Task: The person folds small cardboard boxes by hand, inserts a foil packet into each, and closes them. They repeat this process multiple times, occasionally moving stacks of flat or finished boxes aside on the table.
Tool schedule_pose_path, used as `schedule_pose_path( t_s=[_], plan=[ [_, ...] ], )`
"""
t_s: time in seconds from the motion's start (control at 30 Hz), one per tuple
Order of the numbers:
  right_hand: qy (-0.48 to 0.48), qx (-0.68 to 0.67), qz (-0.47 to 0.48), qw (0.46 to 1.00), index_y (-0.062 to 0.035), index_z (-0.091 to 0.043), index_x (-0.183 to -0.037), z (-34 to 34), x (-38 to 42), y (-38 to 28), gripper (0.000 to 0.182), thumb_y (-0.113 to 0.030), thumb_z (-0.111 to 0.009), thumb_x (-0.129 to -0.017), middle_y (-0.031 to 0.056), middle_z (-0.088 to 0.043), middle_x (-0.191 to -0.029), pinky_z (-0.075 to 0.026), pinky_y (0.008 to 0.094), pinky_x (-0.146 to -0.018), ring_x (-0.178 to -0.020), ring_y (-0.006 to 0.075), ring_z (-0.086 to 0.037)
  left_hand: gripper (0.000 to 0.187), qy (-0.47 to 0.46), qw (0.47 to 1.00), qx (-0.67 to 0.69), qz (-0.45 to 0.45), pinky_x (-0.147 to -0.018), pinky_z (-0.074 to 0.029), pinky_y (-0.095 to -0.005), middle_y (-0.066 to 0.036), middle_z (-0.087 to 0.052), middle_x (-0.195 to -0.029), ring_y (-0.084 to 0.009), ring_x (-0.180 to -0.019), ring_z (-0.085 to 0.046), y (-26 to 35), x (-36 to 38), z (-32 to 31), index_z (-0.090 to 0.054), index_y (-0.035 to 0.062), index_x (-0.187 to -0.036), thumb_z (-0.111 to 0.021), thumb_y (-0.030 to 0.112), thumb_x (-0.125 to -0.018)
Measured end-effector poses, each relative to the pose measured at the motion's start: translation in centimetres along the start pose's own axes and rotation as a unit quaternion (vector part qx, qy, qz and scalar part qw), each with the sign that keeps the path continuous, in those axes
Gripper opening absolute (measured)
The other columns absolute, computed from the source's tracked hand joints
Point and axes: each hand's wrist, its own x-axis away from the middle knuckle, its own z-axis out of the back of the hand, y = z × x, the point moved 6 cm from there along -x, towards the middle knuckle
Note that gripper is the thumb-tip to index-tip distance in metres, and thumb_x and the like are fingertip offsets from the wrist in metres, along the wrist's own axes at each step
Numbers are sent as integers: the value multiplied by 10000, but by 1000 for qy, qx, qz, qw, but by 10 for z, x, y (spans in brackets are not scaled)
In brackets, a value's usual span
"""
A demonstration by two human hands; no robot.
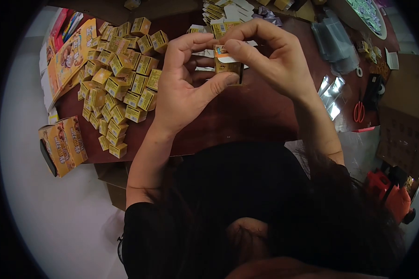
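Observation:
Over the red table, a small yellow carton [227,68] with an orange-and-white flap at its top is held between both hands. My left hand [184,88] is closed around its left side, the thumb pressed to the lower front. The fingers of my right hand [277,63] pinch at the top, with the thumb by the flap. Whether anything is inside the carton cannot be made out. Just beyond the hands lie flat, unfolded cartons [212,11] in a loose stack.
Many small yellow cartons [121,65] are heaped left, beside printed orange packaging [74,53]. A larger yellow box [64,145] stands at the left edge. On the right are clear plastic sleeves [334,39], silvery wrappers [331,95], red-handled scissors [359,111] and a tub [384,30] of green packets.

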Motion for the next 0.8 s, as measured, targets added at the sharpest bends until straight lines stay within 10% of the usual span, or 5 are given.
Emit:
schedule_pose_path(
  t_s=[0.17,0.27,0.53,0.8],
  plan=[
    [-27,71,72,995,9,-692,-1031,-6,2,-14,154,-114,-716,-943,40,-702,-968,-541,252,-794,-931,90,-646,676,-3,1000,5,-3,-888,-581,-320,-129,-547,-1276,-194,-1070,-640,-4,3,1,-414,68,-1407,-803,81,-854],
    [-17,9,-84,996,8,-694,-1042,-2,0,-3,163,-117,-716,-941,41,-712,-981,-548,254,-785,-936,103,-653,648,-4,1000,-2,-13,-879,-578,-318,-128,-548,-1276,-188,-1061,-636,-5,2,0,-430,71,-1405,-791,84,-866],
    [-107,133,155,973,-65,-680,-1124,-6,4,-12,371,-286,-800,-851,64,-698,-1081,-547,336,-851,-1017,231,-671,440,-28,999,-11,23,-870,-564,-291,-106,-552,-1275,-162,-1034,-631,-5,7,7,-510,59,-1263,-760,111,-904],
    [-170,230,149,947,-93,-576,-1295,-34,18,4,585,-209,-822,-777,63,-633,-1225,-564,377,-872,-1090,288,-638,492,-22,996,-51,68,-927,-521,-335,-113,-545,-1289,-197,-1093,-597,-4,39,26,-516,67,-1229,-813,161,-849]
  ],
)
